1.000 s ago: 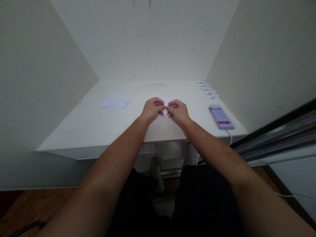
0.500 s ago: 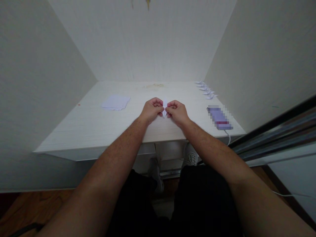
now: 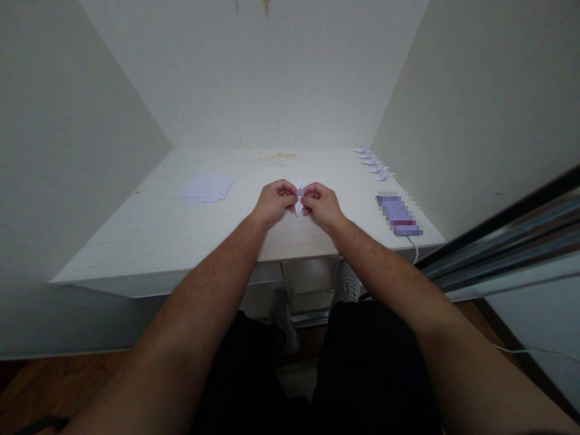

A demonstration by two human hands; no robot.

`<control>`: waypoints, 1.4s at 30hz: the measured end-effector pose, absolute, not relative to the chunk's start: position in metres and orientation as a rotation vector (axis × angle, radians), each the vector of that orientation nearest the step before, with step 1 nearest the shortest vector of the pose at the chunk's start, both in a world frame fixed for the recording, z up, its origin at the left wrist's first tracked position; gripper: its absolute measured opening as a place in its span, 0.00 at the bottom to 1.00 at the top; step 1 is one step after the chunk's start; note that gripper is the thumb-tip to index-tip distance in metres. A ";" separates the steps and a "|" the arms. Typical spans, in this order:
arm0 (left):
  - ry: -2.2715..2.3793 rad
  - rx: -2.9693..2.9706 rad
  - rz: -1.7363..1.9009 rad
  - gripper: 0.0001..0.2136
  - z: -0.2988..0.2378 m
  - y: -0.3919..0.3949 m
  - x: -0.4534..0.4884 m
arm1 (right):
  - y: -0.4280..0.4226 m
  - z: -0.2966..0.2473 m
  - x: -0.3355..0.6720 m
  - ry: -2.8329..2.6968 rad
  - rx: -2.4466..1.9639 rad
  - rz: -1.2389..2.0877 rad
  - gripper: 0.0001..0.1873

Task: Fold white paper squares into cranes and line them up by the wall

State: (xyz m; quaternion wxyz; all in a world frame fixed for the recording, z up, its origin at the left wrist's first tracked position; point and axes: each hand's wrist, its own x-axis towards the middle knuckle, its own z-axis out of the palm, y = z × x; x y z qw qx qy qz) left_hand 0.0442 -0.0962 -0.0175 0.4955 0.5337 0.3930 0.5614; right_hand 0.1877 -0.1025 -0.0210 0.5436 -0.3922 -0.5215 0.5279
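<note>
A small piece of folded white paper [image 3: 299, 208] is held upright between my two hands, just above the white desk [image 3: 217, 235]. My left hand [image 3: 275, 202] pinches its left side between thumb and fingers. On the right side my right hand [image 3: 322, 204] pinches it the same way. The paper's pointed lower end and a narrow tip at the top show between the fingertips; its middle is partly hidden by them. Several folded paper cranes [image 3: 384, 176] stand in a row at the desk's back right.
A stack of white paper sheets [image 3: 208, 188] lies on the desk to the left. To the right is a phone [image 3: 399, 214], blurred out, with a white cable [image 3: 414, 249] hanging over the front edge. Walls close in the desk at the back and both sides.
The fold has opened a little: a shaded face and a narrow tip now show between my fingers. Both hands keep their pinch. The whole view has shifted slightly.
</note>
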 end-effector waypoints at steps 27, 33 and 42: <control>0.977 1.275 1.367 0.10 -0.017 -0.096 0.046 | -0.099 -0.024 0.185 -1.254 -1.025 1.182 0.10; 0.972 1.298 1.391 0.09 -0.022 -0.091 0.047 | -0.096 -0.028 0.184 -1.298 -0.950 1.123 0.10; 0.921 1.272 1.363 0.08 -0.018 -0.094 0.045 | -0.094 -0.030 0.189 -1.308 -0.855 1.210 0.08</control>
